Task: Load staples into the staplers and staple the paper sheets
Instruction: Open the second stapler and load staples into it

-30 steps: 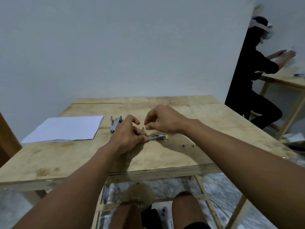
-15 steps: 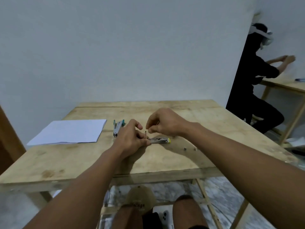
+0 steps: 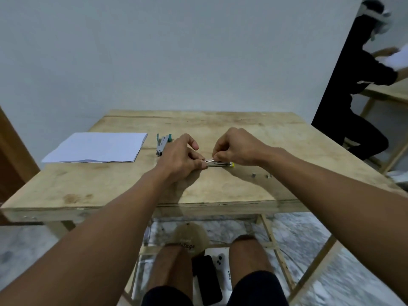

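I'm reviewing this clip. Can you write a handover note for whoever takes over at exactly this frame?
Left hand: grips the left end of the yellow-tipped stapler, which lies flat on the table.
Right hand: pinches at that stapler's top; staple strip or stapler part, too small to tell.
Teal stapler lies beside the paper stack; loose staples sit right of the hands.
Done: no stapled sheets visible.
Left: finish loading this stapler, check the teal one, staple the sheets.
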